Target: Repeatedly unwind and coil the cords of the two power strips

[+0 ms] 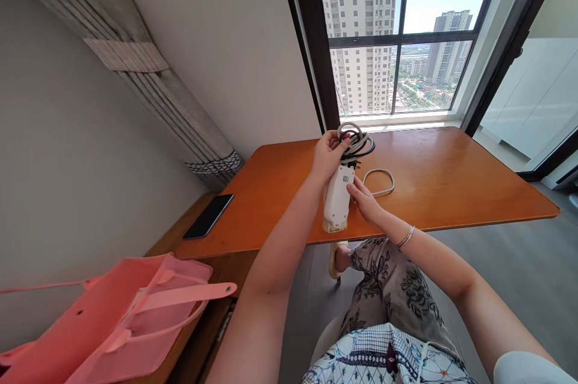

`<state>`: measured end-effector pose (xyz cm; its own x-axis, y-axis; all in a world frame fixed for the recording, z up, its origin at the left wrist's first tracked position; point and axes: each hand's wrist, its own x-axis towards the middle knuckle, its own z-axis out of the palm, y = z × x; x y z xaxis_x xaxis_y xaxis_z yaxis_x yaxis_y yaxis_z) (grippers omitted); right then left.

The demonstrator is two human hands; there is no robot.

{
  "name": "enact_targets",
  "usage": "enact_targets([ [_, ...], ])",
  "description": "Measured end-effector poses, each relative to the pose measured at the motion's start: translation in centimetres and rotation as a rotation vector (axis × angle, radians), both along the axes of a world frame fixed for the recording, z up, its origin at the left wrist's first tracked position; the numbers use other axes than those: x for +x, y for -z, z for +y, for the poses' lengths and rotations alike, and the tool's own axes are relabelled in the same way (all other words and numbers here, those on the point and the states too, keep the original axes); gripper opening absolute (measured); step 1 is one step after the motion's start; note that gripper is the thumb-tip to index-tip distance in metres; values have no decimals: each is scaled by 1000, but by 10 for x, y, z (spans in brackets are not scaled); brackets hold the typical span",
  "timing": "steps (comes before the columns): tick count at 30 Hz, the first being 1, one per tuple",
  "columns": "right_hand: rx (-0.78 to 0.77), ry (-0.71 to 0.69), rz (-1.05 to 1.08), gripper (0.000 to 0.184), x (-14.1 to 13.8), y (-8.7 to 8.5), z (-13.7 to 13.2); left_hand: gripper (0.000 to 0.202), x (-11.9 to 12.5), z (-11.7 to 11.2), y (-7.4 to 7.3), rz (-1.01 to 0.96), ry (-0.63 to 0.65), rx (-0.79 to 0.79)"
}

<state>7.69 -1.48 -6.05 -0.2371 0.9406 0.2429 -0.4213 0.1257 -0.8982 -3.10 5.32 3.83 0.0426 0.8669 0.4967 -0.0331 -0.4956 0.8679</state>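
Though between both hands [326,158] [369,206], white power strip [336,200] against the right fingertips [352,189].

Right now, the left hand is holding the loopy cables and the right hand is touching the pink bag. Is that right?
Not quite: the head view shows the right hand touching the white block, not the pink bag. The left hand holds the cables.

Both arms [282,263] extended; left hand [327,156] farther forward, fingers [342,147] pinched; right hand [368,204] lower, gripping.

head view | worn on head | forward and down | table [451,191] near, window [400,40] beyond
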Motion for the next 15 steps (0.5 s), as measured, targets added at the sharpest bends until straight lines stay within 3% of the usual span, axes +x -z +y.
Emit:
enact_targets([
  [5,-51,18,91,51,4,-6,8,86,-21,-8,21,87,1,-64],
  [9,-24,19,182,48,4,-11,9,122,-37,-28,40,239,163,-240],
  [12,-57,-25,240,46,-4,-13,9,130,-45,-44,44,252,300,-317],
  [15,-89,-24,320,44,-18,-12,8,125,-51,-52,41,244,320,-281],
])
